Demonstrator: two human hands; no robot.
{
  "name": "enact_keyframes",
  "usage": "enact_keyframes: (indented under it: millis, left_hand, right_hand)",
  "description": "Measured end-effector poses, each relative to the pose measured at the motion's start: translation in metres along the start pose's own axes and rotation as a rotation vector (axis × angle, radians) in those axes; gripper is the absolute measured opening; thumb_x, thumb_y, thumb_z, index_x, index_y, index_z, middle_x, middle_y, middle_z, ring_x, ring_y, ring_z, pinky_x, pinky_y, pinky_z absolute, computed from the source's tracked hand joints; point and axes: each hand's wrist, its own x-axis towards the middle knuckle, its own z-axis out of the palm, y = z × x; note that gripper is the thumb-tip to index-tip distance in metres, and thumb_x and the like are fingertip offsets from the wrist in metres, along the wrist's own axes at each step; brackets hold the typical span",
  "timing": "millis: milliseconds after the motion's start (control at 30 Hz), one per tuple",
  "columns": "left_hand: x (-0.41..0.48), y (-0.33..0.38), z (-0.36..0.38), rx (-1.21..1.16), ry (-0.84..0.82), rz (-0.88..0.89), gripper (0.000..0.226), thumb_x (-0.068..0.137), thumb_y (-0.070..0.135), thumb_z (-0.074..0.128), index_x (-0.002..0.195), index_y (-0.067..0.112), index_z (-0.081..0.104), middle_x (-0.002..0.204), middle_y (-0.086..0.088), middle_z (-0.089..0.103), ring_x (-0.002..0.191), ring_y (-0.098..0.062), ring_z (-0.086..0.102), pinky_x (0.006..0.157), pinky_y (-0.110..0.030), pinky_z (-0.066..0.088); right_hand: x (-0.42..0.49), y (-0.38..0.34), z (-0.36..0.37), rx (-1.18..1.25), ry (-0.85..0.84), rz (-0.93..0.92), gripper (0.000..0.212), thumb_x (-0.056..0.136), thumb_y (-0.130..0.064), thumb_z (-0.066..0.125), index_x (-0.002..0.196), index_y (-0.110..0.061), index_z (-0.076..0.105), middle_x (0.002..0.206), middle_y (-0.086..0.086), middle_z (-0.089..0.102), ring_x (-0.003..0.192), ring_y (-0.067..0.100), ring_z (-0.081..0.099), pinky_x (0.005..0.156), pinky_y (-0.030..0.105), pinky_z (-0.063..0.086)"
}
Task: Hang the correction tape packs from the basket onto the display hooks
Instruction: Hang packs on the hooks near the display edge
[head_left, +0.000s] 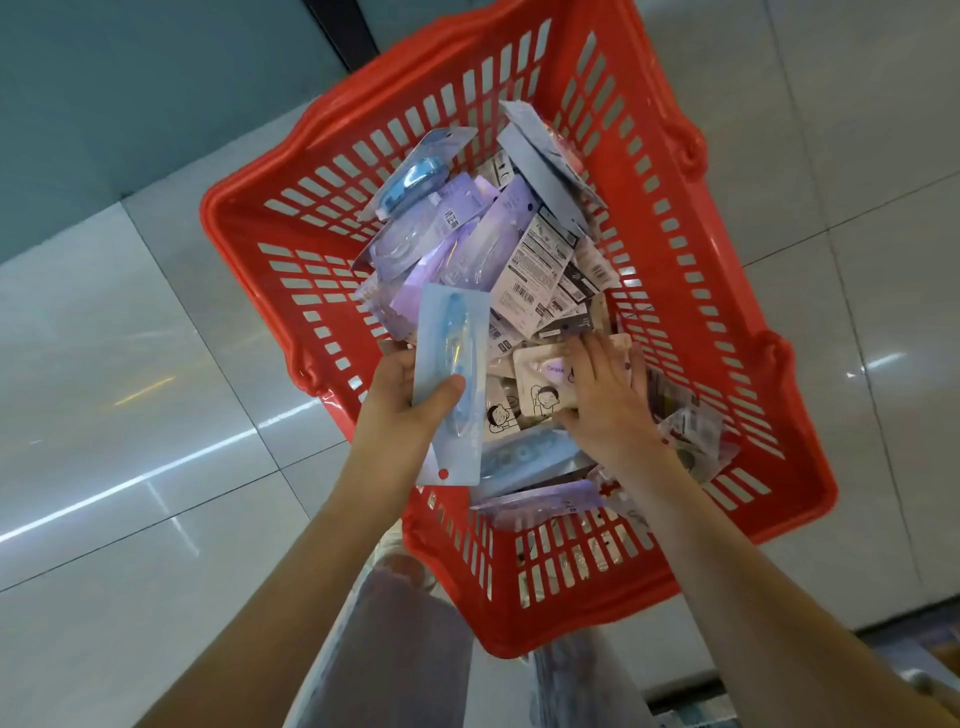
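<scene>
Picking was in hand. The left grip (400, 402) was curled round a blue pack (457, 338) over the basket's (779, 358) near-left edge. The right grip (605, 395), fingers spread flat, pressed a beige pack (537, 376) inside. It probably needed to pinch that next.

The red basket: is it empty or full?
Well filled: packs heap across the floor of the red basket, hiding it.
</scene>
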Motion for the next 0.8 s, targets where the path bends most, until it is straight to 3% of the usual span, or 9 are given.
enact_keyframes:
  millis: [100,200,267,333,433,567,633,733,800]
  left_hand:
    - [-0.002,-0.010,-0.007,0.035,-0.018,-0.019,0.031,0.091,0.018,0.065,0.119,0.015,0.052,0.111,0.001,0.065,0.098,-0.013,0.065,0.075,-0.023,0.051]
    - [-0.013,-0.010,-0.007,0.002,-0.050,-0.028,0.030,0.091,0.013,0.065,0.116,0.015,0.050,0.112,-0.001,0.065,0.095,-0.010,0.066,0.070,-0.019,0.052]
    - [-0.025,0.001,-0.007,-0.040,-0.042,-0.038,0.030,0.091,0.011,0.065,0.117,0.014,0.049,0.110,-0.003,0.065,0.093,-0.013,0.067,0.064,-0.016,0.052]
    - [-0.044,0.021,-0.006,-0.065,0.004,-0.014,0.034,0.091,0.006,0.062,0.122,0.012,0.047,0.112,-0.003,0.064,0.098,-0.017,0.065,0.063,-0.013,0.052]
    - [-0.089,0.067,-0.003,-0.125,0.073,0.105,0.051,0.092,-0.005,0.056,0.136,0.013,0.038,0.124,-0.002,0.059,0.108,-0.016,0.060,0.073,-0.010,0.053]
    - [-0.168,0.146,-0.004,-0.130,-0.101,0.233,0.039,0.093,-0.001,0.057,0.121,0.024,0.052,0.113,0.004,0.066,0.103,-0.013,0.065,0.073,-0.015,0.052]
    - [-0.207,0.193,-0.008,-0.193,-0.211,0.266,0.023,0.093,0.008,0.058,0.112,0.020,0.061,0.100,0.004,0.073,0.093,-0.014,0.068,0.072,-0.019,0.051]
    - [-0.263,0.266,-0.026,-0.271,-0.257,0.330,0.022,0.091,0.017,0.063,0.112,0.011,0.059,0.093,0.007,0.073,0.088,-0.010,0.067,0.074,-0.021,0.051]
    - [-0.300,0.307,-0.046,-0.264,-0.238,0.377,0.015,0.092,0.013,0.062,0.106,0.013,0.058,0.087,0.010,0.072,0.085,-0.011,0.066,0.073,-0.023,0.052]
  right_hand:
    - [0.006,-0.002,-0.001,-0.063,0.110,-0.005,0.082,0.076,-0.035,0.077,0.141,-0.017,0.032,0.144,0.007,0.035,0.143,0.025,0.021,0.117,0.047,-0.007]
    - [-0.009,-0.003,-0.017,-0.028,0.154,0.061,0.084,0.070,-0.039,0.081,0.137,-0.015,0.038,0.133,0.014,0.042,0.131,0.033,0.034,0.116,0.050,0.014]
    - [-0.033,-0.008,-0.040,0.045,0.211,0.098,0.083,0.065,-0.039,0.085,0.133,-0.013,0.044,0.124,0.017,0.046,0.119,0.035,0.042,0.107,0.049,0.031]
    - [-0.064,-0.016,-0.075,0.249,0.272,0.149,0.081,0.064,-0.037,0.087,0.130,-0.012,0.046,0.120,0.014,0.047,0.111,0.028,0.043,0.096,0.041,0.038]
    - [-0.114,-0.037,-0.148,0.636,0.263,0.235,0.073,0.066,-0.034,0.086,0.123,-0.022,0.043,0.115,-0.007,0.043,0.113,0.016,0.045,0.094,0.029,0.040]
    - [-0.172,-0.078,-0.249,0.857,0.323,0.084,0.071,0.057,-0.048,0.082,0.116,-0.045,0.043,0.111,-0.027,0.052,0.111,0.008,0.055,0.092,0.032,0.049]
    - [-0.199,-0.105,-0.300,0.816,0.348,-0.012,0.080,0.056,-0.055,0.079,0.126,-0.039,0.043,0.120,-0.018,0.054,0.113,0.007,0.053,0.096,0.028,0.045]
    - [-0.239,-0.148,-0.376,0.747,0.386,-0.105,0.092,0.062,-0.052,0.082,0.140,-0.024,0.040,0.123,-0.009,0.050,0.108,0.001,0.045,0.092,0.007,0.034]
    - [-0.267,-0.172,-0.424,0.709,0.402,-0.170,0.096,0.066,-0.044,0.085,0.144,-0.023,0.035,0.124,-0.004,0.049,0.114,0.007,0.045,0.095,0.016,0.036]
